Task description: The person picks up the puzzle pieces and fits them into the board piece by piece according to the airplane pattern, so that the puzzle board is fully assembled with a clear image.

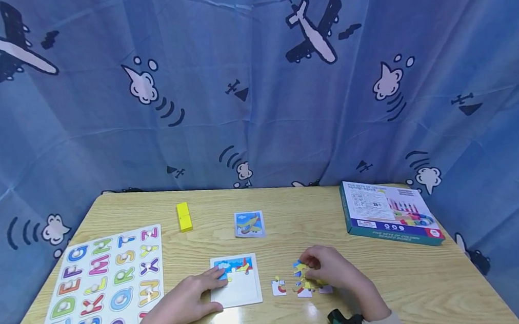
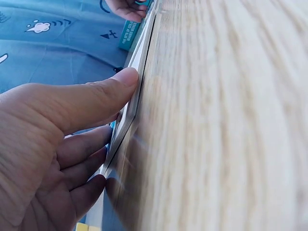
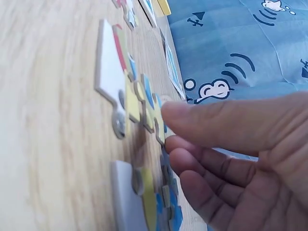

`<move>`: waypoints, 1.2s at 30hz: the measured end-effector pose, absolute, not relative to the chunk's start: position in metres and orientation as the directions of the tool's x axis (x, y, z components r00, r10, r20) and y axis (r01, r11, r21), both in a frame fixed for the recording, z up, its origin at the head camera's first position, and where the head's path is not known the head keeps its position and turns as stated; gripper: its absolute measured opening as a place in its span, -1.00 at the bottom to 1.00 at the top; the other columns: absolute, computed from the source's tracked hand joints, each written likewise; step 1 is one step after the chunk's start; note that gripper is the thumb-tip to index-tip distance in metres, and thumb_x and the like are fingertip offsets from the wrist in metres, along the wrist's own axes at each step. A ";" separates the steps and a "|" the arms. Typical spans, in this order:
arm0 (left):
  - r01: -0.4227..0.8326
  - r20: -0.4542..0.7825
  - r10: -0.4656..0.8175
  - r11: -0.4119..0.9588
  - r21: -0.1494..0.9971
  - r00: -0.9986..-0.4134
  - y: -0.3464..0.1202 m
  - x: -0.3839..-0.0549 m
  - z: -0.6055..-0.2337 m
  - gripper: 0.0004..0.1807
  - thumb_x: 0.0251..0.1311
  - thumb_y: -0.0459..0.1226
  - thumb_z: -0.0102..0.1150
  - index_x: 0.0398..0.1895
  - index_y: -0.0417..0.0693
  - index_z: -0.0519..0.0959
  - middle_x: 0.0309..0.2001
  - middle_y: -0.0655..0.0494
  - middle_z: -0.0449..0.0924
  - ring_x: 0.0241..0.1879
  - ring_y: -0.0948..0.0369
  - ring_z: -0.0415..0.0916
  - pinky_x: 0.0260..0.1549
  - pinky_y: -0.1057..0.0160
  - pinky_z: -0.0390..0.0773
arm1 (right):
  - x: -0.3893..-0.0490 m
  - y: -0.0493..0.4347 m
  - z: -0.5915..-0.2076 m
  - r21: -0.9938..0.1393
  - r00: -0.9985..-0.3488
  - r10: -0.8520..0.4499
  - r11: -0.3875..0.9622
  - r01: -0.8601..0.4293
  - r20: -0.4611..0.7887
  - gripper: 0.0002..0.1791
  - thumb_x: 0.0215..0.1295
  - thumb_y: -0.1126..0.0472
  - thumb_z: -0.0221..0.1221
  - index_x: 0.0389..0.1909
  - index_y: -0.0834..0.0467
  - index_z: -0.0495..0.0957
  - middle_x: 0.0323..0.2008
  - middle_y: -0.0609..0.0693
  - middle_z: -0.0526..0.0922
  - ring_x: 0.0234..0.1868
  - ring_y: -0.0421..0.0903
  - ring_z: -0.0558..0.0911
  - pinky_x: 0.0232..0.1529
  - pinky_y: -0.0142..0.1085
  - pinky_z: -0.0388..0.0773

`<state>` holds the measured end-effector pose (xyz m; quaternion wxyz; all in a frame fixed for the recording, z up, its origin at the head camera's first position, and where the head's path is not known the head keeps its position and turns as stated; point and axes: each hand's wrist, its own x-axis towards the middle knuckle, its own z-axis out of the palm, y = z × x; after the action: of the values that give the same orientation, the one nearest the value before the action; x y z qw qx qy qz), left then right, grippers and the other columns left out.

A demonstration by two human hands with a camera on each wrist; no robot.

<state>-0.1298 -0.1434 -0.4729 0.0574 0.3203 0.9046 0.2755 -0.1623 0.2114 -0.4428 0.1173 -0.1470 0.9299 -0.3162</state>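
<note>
Two hands work low in the frame: the left hand (image 1: 186, 302) lies flat, steadying the puzzle tray (image 1: 235, 281), while the right hand (image 1: 326, 269) pinches a loose puzzle piece (image 1: 300, 267) among scattered ones. Judging by this, fitting comes next, calling for matching orientation.

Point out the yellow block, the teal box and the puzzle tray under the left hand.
yellow block (image 1: 184, 216), head view, top face.
teal box (image 1: 391, 211), head view, printed lid.
puzzle tray (image 1: 240, 289), head view, bare white area.

Head view overlooks table (image 1: 292, 215); wrist views skim it closely.
</note>
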 end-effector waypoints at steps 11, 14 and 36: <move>0.546 0.066 0.613 0.644 0.536 -0.787 -0.143 -0.130 -0.471 -0.42 0.07 0.02 0.30 0.14 -0.04 0.56 0.30 0.08 0.40 0.33 0.07 0.30 0.22 0.00 0.40 | -0.157 0.205 -0.442 -0.533 -0.959 -0.266 0.828 -0.175 -0.099 -0.76 -0.03 0.34 0.39 -0.30 0.16 0.60 -0.41 -0.09 0.48 -0.37 -0.19 0.40 -0.37 -0.39 0.40; 0.548 0.069 0.613 0.643 0.535 -0.787 -0.144 -0.130 -0.471 -0.42 0.07 0.03 0.29 0.14 -0.04 0.56 0.29 0.07 0.41 0.32 0.07 0.30 0.22 0.00 0.40 | -0.157 0.203 -0.443 -0.517 -0.963 -0.253 0.839 -0.172 -0.090 -0.77 -0.05 0.34 0.39 -0.33 0.15 0.59 -0.43 -0.09 0.45 -0.39 -0.19 0.38 -0.39 -0.39 0.37; 0.539 0.057 0.613 0.642 0.545 -0.788 -0.144 -0.130 -0.471 -0.41 0.06 0.02 0.30 0.15 -0.04 0.55 0.30 0.08 0.40 0.33 0.07 0.29 0.23 -0.01 0.39 | -0.162 0.204 -0.449 -0.654 -0.936 -0.346 0.693 -0.303 0.066 -0.76 0.14 0.30 0.29 -0.15 0.10 0.58 -0.26 -0.13 0.60 -0.24 -0.19 0.59 -0.19 -0.38 0.62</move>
<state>-0.1304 -0.1436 -0.4709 0.0667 0.3186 0.9037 0.2782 -0.1621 0.2038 -0.4492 0.0311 -0.1766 0.9196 -0.3497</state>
